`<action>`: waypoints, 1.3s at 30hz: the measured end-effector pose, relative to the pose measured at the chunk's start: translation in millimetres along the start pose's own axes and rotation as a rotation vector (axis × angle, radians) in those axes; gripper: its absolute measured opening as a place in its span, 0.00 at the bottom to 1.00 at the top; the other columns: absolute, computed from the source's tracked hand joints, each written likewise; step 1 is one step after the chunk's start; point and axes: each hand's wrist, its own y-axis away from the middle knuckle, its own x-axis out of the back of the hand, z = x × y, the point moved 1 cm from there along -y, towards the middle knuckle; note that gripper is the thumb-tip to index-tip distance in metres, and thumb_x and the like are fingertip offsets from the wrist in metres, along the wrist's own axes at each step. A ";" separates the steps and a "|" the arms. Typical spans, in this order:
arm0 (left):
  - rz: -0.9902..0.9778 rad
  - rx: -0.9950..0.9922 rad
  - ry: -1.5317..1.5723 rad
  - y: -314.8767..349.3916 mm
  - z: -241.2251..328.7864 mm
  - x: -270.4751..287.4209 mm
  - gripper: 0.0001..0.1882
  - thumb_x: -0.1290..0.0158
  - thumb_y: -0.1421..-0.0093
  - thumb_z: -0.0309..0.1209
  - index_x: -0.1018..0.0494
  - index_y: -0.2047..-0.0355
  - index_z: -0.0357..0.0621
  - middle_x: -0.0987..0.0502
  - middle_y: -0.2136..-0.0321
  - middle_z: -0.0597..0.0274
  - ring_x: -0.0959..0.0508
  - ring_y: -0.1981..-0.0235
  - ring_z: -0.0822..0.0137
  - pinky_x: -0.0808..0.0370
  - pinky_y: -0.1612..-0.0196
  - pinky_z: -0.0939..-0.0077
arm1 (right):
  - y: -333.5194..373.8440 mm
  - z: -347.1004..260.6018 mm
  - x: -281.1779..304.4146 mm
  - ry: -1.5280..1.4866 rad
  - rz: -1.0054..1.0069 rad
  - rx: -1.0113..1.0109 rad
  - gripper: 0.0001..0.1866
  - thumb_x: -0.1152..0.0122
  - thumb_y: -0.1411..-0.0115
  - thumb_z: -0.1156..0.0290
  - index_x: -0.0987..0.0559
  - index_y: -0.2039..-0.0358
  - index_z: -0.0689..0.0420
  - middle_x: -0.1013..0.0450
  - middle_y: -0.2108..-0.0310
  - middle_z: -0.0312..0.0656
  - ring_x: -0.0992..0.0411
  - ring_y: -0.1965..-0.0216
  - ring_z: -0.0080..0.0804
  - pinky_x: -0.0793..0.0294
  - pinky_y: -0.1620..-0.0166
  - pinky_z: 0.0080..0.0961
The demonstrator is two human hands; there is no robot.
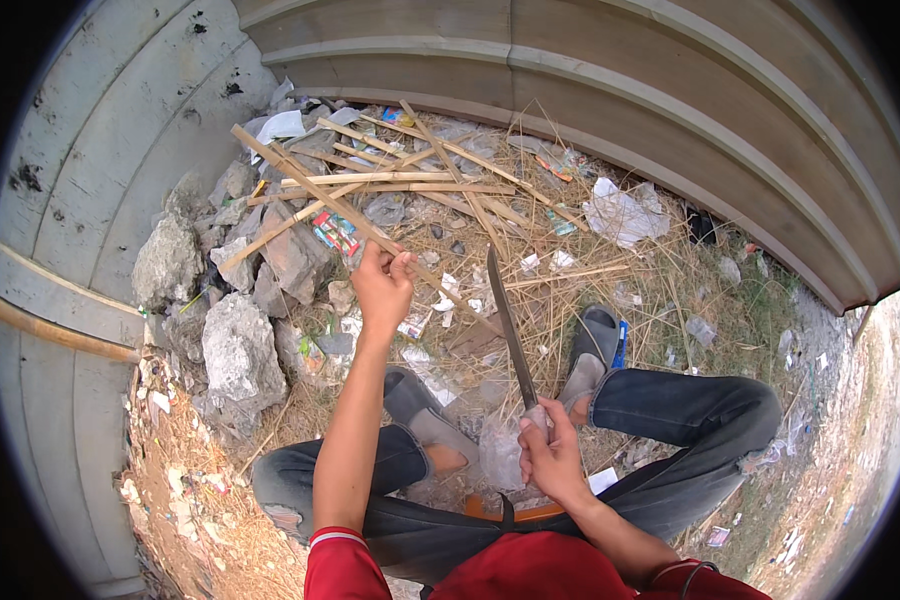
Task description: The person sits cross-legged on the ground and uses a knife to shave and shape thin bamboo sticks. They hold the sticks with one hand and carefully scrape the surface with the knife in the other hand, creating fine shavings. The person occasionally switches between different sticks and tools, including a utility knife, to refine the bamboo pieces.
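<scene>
My left hand (382, 285) is closed around a long bamboo strip (320, 192), held slantwise. One end of the strip points up toward the far left; the other reaches down to the right, near the blade. In my right hand (552, 455) is the handle of a machete (511, 325), its long dark blade pointing up and away from me. A gap separates the blade from my left hand. Beyond my hands, several loose bamboo strips (400, 178) lie crossed in a heap on the ground.
Broken concrete lumps (242, 350) are piled at the left. A pale sheet wall (90, 150) stands at the left, a ribbed metal wall (630, 90) at the back. Crumpled white plastic (625, 212), straw and litter cover the ground. My sandalled feet (430, 425) rest nearby.
</scene>
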 end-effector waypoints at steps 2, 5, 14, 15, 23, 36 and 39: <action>0.001 -0.025 -0.004 0.1 3.0 -1.0 0.06 0.50 0.34 0.17 0.32 0.58 0.33 0.18 0.69 0.52 0.15 0.63 0.65 0.14 0.65 0.74 | 2.6 -38.5 -12.5 0.043 -0.002 0.260 0.24 0.46 0.31 0.74 0.40 0.37 0.55 0.33 0.74 0.36 0.36 0.84 0.18 0.35 0.83 0.19; -0.050 -0.007 0.052 -8.2 28.3 7.6 0.04 0.50 0.34 0.18 0.31 0.59 0.32 0.17 0.68 0.51 0.15 0.62 0.65 0.14 0.63 0.73 | 4.1 -44.8 -3.8 0.248 0.048 0.642 0.25 0.48 0.30 0.76 0.42 0.36 0.55 0.32 0.73 0.36 0.36 0.84 0.16 0.36 0.81 0.16; -0.063 -0.149 -0.010 -1.2 80.5 5.3 0.04 0.50 0.35 0.16 0.30 0.60 0.34 0.17 0.68 0.54 0.15 0.64 0.66 0.15 0.63 0.75 | -16.9 73.6 52.5 0.584 0.012 0.073 0.21 0.43 0.33 0.68 0.31 0.41 0.57 0.22 0.67 0.56 0.21 0.65 0.50 0.24 0.61 0.37; -0.055 -0.112 0.063 3.1 87.0 11.1 0.04 0.50 0.34 0.17 0.30 0.59 0.35 0.17 0.67 0.55 0.15 0.63 0.66 0.15 0.63 0.75 | -14.0 72.5 54.0 0.598 0.020 0.078 0.21 0.43 0.32 0.68 0.30 0.41 0.57 0.22 0.67 0.55 0.21 0.66 0.48 0.24 0.61 0.37; -0.125 -0.222 -0.046 9.6 103.8 4.6 0.05 0.50 0.35 0.16 0.29 0.60 0.34 0.17 0.68 0.55 0.15 0.63 0.66 0.15 0.63 0.74 | -12.2 1.6 32.7 0.207 0.150 0.114 0.23 0.43 0.32 0.70 0.34 0.38 0.57 0.30 0.76 0.37 0.33 0.83 0.23 0.31 0.78 0.26; -0.036 -0.288 -0.137 15.5 69.0 -20.9 0.06 0.45 0.41 0.17 0.27 0.64 0.37 0.17 0.75 0.49 0.14 0.71 0.56 0.21 0.71 0.69 | -25.6 35.5 8.1 0.426 -0.050 0.093 0.21 0.45 0.30 0.69 0.35 0.39 0.51 0.30 0.72 0.42 0.31 0.77 0.29 0.33 0.73 0.26; -0.018 -0.282 -0.126 17.5 68.0 -19.0 0.06 0.45 0.41 0.17 0.27 0.64 0.37 0.17 0.75 0.50 0.14 0.71 0.56 0.21 0.71 0.70 | -23.7 14.5 -0.7 0.392 -0.030 0.002 0.21 0.44 0.31 0.68 0.34 0.40 0.54 0.24 0.67 0.56 0.21 0.65 0.51 0.24 0.61 0.36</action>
